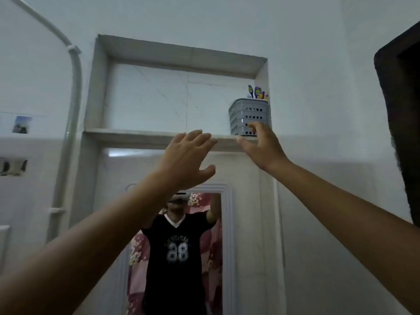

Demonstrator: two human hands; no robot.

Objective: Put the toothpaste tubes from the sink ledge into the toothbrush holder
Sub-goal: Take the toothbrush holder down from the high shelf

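A grey perforated toothbrush holder (247, 114) stands at the right end of a high wall niche shelf (136, 132). Several purple and yellow toothbrush heads (256, 92) stick out of its top. My right hand (261, 145) is raised with fingers spread, its fingertips in front of the holder's lower part; I cannot tell if they touch it. My left hand (186, 160) is raised open below the shelf edge, to the left of the holder, holding nothing. No toothpaste tubes or sink are in view.
A mirror (181, 251) below the niche reflects a person in a black shirt. A white pipe (72, 123) runs down the left wall. A dark frame (402, 133) juts in at the right edge. Small pictures (21, 125) hang on the left wall.
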